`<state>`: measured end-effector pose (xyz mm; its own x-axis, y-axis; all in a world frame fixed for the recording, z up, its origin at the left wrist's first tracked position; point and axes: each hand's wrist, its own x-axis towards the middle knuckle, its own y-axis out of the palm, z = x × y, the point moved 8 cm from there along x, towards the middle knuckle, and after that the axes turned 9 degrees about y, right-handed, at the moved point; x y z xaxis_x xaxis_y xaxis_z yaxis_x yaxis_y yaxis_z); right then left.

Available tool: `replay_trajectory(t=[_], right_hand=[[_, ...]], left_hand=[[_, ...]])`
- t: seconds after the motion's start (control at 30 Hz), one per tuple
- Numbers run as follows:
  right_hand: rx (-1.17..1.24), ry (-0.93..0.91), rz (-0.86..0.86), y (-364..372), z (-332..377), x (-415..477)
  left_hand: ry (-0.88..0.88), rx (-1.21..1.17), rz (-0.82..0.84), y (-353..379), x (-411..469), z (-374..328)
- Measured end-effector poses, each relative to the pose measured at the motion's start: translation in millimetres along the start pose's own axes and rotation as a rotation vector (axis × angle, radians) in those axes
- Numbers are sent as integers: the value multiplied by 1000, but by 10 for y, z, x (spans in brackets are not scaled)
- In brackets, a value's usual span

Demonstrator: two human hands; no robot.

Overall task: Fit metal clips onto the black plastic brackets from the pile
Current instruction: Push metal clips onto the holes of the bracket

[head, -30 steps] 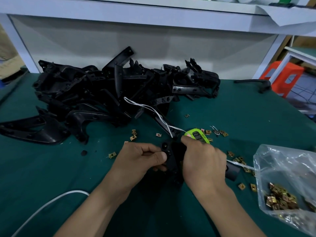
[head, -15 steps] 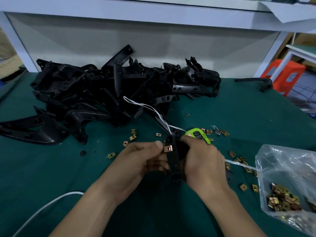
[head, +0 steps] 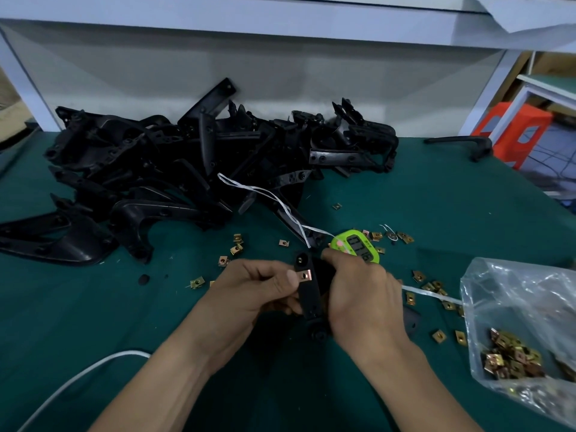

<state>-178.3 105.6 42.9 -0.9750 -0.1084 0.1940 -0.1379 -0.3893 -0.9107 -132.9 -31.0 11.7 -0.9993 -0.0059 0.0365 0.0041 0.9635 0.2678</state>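
I hold a black plastic bracket [head: 310, 299] upright between both hands over the green table [head: 78, 307]. A copper-coloured metal clip [head: 304, 275] sits on its upper arm, and the thumb of my left hand [head: 258, 288] presses against that clip while the fingers curl behind the bracket. My right hand [head: 358, 291] grips the bracket from the right side. The pile of black brackets [head: 174, 169] lies at the back left. Loose clips [head: 237, 247] are scattered on the cloth, and a clear plastic bag [head: 523, 332] at the right holds several more.
A green digital timer [head: 355, 246] lies just beyond my right hand. White string [head: 274, 198] trails from the pile toward it. A white cable [head: 78, 378] curves at the lower left. A lone black bracket [head: 458, 141] lies at the far right, with an orange stool [head: 514, 132] behind.
The bracket has been turned so its arm faces me, and a clip that was not visible a second ago now sits on it under my left thumb.
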Motion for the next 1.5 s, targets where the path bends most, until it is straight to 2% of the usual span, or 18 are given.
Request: replay_trajectory(t=[0.13,0.23,0.37,0.43,0.67,0.93,1.0,1.1,1.13,1.23,1.33,1.5], right_hand=[[-12,-1,3,32,-23,16],[-25,18,23,57,-79,72],[2,71,7,12,-216,157],[4,82,-15,-33,-273,182],[-97,37,-35,7,-159,115],[-10,-17,103,126,-87,102],[-6,30,133,111,-159,123],[40,222,107,-75,-513,261],[73,246,74,-140,-580,294],[80,174,90,-71,-393,259],[22,64,123,94,-143,119],[-23,80,75,60,-213,146]], left_hand=[[24,-3,-52,-22,4,-2],[95,42,-152,-32,12,-41],[199,255,-332,-203,-23,-130],[210,357,-371,-294,-43,-178],[170,277,-153,62,-15,-125],[29,217,-234,-51,-44,-35],[51,198,-329,-176,-49,-96],[171,164,-665,-817,-125,-337],[214,198,-706,-945,-145,-423],[250,279,-602,-750,-78,-392],[249,244,-464,-336,-31,-240],[219,169,-375,-126,-34,-126]])
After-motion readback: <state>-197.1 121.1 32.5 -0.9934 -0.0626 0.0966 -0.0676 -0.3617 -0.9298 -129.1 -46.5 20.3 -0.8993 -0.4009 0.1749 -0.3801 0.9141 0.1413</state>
